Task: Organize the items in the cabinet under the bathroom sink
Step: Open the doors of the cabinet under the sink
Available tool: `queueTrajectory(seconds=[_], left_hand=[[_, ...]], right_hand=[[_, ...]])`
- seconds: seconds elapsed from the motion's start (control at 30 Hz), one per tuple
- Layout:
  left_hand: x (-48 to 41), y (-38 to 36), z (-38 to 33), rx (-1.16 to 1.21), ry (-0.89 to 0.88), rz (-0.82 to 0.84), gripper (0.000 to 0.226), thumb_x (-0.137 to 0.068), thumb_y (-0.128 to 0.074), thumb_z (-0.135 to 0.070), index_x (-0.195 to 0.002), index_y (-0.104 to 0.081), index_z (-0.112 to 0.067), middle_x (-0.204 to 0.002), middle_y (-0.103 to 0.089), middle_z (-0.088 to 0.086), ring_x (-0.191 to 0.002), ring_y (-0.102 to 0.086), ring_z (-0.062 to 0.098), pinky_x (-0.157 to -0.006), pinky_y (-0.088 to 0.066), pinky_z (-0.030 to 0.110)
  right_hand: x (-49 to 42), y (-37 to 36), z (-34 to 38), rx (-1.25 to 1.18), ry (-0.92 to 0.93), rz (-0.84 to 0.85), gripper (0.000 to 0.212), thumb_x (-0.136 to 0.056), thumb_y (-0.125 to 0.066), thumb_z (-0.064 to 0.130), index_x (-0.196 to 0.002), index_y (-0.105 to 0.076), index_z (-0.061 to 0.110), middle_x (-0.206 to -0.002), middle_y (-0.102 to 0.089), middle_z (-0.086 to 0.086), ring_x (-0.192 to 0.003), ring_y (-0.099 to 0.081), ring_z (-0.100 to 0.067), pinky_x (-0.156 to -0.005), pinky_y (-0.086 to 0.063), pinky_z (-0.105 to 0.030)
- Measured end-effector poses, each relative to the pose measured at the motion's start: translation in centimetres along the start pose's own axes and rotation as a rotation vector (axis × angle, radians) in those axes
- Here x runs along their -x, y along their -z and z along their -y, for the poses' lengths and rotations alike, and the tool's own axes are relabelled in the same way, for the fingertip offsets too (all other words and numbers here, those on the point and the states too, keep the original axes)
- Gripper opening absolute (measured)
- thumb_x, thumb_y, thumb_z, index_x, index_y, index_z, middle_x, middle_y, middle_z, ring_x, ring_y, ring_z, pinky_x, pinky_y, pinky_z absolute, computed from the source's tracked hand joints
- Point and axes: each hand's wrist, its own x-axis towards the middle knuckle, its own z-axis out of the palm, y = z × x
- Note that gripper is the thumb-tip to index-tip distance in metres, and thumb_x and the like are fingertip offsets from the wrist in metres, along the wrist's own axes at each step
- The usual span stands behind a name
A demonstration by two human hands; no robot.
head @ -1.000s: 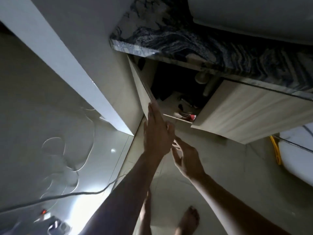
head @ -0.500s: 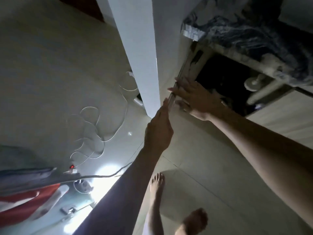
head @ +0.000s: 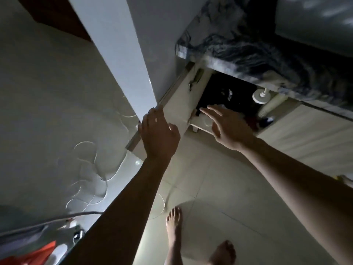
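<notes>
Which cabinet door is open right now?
The left door, swung out toward the wall at your left hand; the right door sits shut under the countertop.
</notes>
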Motion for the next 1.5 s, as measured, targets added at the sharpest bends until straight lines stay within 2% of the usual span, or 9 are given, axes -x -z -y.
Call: queueTrajectory(seconds=[0.17,0.33,0.53,0.83,1.0,1.13,1.27,1.43,1.5], left_hand=[[-1.5,-3.4,-9.5,0.368,-0.263,0.242,0.06,-0.093,-0.059,-0.023,-0.148,-0.039,-0.011,-0.144,-0.049,0.009,-0.13,-0.048,0.023,-0.109,-0.039,0.031],[-0.1,-8.1,-21.8,0.501,-0.479,0.525,0.06,-0.094,-0.059,-0.022,-0.149,-0.037,-0.011,-0.147,-0.046,0.01,-0.132,-0.046,0.025,-0.107,-0.038,0.033],[0.7,-12.7,-29.2,0.443,-0.504,0.653,0.05,-0.093,-0.056,-0.027,-0.137,-0.045,-0.006,-0.127,-0.059,0.016,-0.119,-0.053,0.032,-0.095,-0.041,0.034],[0.6,-13.8,-29.3,0.387,-0.69,0.534,0.045,-0.094,-0.052,-0.019,-0.136,-0.046,-0.004,-0.121,-0.06,0.019,-0.111,-0.057,0.035,-0.093,-0.045,0.041],[2.8,-11.5,-28.8,0.315,-0.999,0.593,0.034,-0.094,-0.054,-0.024,-0.127,-0.053,-0.015,-0.116,-0.063,0.009,-0.105,-0.06,0.029,-0.085,-0.049,0.041],[5.4,-10.1,-29.0,0.172,-1.203,0.666,0.051,-0.094,-0.053,-0.02,-0.144,-0.044,-0.025,-0.129,-0.056,0.011,-0.115,-0.054,0.028,-0.09,-0.048,0.04],[8.3,-9.5,-29.3,0.126,-1.369,0.749,0.063,-0.093,-0.055,-0.028,-0.151,-0.031,-0.029,-0.124,-0.059,0.01,-0.1,-0.06,0.026,-0.083,-0.052,0.038],[13.5,-9.6,-29.9,0.221,-1.539,0.83,0.064,-0.095,-0.052,-0.04,-0.152,-0.033,-0.015,-0.104,-0.067,0.008,-0.09,-0.063,0.022,-0.074,-0.052,0.038],[15.1,-9.8,-30.0,0.225,-1.568,0.825,0.063,-0.098,-0.049,-0.043,-0.153,-0.031,-0.017,-0.118,-0.062,0.009,-0.1,-0.06,0.022,-0.08,-0.053,0.04]], right_hand=[[7.4,3.8,-8.1,0.119,-0.31,-0.15,0.056,-0.088,-0.052,0.022,-0.143,-0.046,0.013,-0.141,-0.051,-0.01,-0.131,-0.048,-0.027,-0.104,-0.044,-0.047],[14.7,6.1,-13.6,0.238,-0.721,-0.17,0.075,-0.085,-0.054,0.02,-0.153,-0.024,0.01,-0.157,-0.027,-0.016,-0.145,-0.028,-0.033,-0.111,-0.036,-0.052],[18.2,5.9,-16.7,0.307,-0.786,-0.125,0.083,-0.086,-0.058,0.026,-0.156,-0.018,0.009,-0.159,-0.026,-0.019,-0.147,-0.025,-0.035,-0.115,-0.031,-0.054],[18.7,4.5,-16.7,0.226,-0.833,-0.227,0.084,-0.086,-0.057,0.025,-0.157,-0.014,0.011,-0.163,-0.017,-0.015,-0.151,-0.015,-0.033,-0.114,-0.033,-0.053],[22.7,3.5,-12.8,0.235,-0.808,-0.309,0.079,-0.09,-0.058,0.027,-0.157,-0.018,0.011,-0.163,-0.018,-0.012,-0.152,-0.01,-0.029,-0.118,-0.029,-0.049],[25.6,-2.2,-7.0,-0.196,-1.098,-0.595,0.092,-0.087,-0.071,0.039,-0.157,-0.018,0.01,-0.163,-0.019,-0.008,-0.151,-0.019,-0.023,-0.121,-0.026,-0.039],[26.0,-7.8,-2.1,-0.666,-1.289,-0.535,0.103,-0.08,-0.067,0.066,-0.158,-0.013,0.025,-0.163,-0.024,0.004,-0.148,-0.027,-0.013,-0.119,-0.029,-0.036],[24.8,-8.7,0.5,-0.829,-1.599,-0.905,0.071,-0.097,-0.056,0.042,-0.157,-0.021,0.028,-0.153,-0.044,-0.002,-0.136,-0.047,-0.022,-0.111,-0.042,-0.041],[26.3,-8.3,0.7,-0.789,-1.708,-0.934,0.058,-0.101,-0.05,0.033,-0.155,-0.029,0.027,-0.145,-0.053,-0.005,-0.129,-0.053,-0.026,-0.106,-0.045,-0.043]])
